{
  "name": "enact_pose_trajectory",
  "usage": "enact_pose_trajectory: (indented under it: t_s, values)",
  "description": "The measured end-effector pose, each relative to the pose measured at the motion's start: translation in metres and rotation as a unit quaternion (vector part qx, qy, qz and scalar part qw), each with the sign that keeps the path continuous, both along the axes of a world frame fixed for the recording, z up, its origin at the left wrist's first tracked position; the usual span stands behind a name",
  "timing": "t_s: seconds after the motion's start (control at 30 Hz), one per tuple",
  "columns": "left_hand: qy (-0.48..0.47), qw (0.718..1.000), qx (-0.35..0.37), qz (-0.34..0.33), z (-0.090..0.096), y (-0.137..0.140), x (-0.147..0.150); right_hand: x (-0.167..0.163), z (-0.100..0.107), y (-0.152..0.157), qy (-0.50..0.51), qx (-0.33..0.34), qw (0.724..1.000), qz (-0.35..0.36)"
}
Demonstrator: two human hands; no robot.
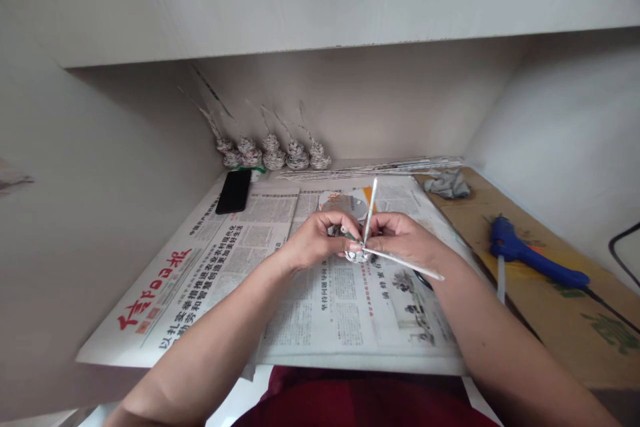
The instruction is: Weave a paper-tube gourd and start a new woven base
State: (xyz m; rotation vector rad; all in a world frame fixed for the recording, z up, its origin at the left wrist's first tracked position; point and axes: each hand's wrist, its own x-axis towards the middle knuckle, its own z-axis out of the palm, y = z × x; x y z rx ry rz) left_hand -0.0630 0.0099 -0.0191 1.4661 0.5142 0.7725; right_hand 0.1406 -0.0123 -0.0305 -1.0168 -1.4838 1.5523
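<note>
Between my two hands is a small round piece woven from rolled newspaper [356, 257], mostly covered by my fingers. My left hand [316, 239] is closed on its left side, thumb in front. From the right, my right hand [403, 239] pinches it where the paper tubes meet. One paper tube [371, 207] stands nearly upright from the piece. Another tube [407, 265] slants down to the right, across the front of my right hand. A short dark-green end [350, 235] shows by my left fingertips.
Newspaper sheets [210, 293] cover the table. A black phone [234, 191] lies at the left; several woven gourd shapes [274, 153] line the back beside long paper tubes [380, 168]. On cardboard [540, 310] at right lie a blue glue gun [535, 253] and a grey cloth [449, 184]. A shelf panel [330, 0] overhangs.
</note>
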Motion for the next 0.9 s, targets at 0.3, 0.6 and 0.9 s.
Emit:
enact_pose_trajectory:
  t_s: [0.3, 0.6, 0.9]
  values:
    - [0.031, 0.999, 0.025, 0.035, 0.001, 0.000, 0.000, -0.003, 0.001, 0.004, 0.066, -0.046, 0.997, -0.013]
    - [0.009, 0.997, 0.019, 0.068, -0.003, 0.002, 0.000, -0.012, 0.006, -0.004, 0.021, 0.012, 0.994, -0.107]
    - [-0.036, 0.990, 0.003, 0.133, -0.007, 0.005, 0.002, -0.028, 0.003, -0.015, -0.088, 0.288, 0.924, -0.236]
